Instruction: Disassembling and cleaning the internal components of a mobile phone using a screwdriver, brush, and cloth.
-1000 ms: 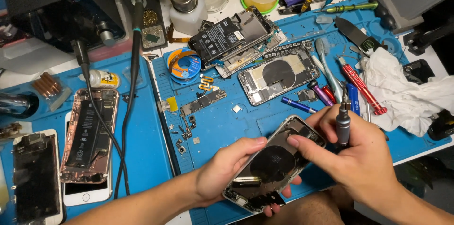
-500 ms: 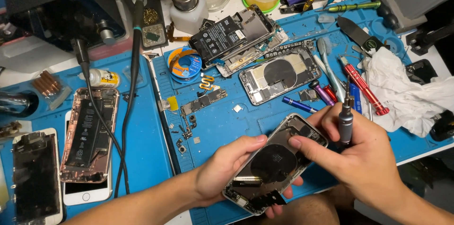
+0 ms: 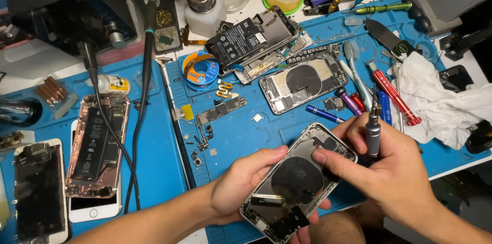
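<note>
Opened phone shell (image 3: 297,185) held tilted above blue mat (image 3: 241,136), near front edge; cradled from below by left hand (image 3: 246,182), fingers curled round its edge; right hand (image 3: 389,167) fingers clamped on grey screwdriver (image 3: 372,134), forefinger pressed on shell

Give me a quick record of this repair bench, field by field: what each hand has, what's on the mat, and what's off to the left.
Left hand: left hand grips the near edge of an opened phone housing, held above the mat.
Right hand: right hand holds a grey screwdriver upright, index fingertip on the housing's inside.
Surface: blue work mat.
On the mat: second opened housing, loose logic board, red screwdriver.
Left side: rose-gold opened phone, white phone beneath it.
Right side: crumpled white cloth.
</note>
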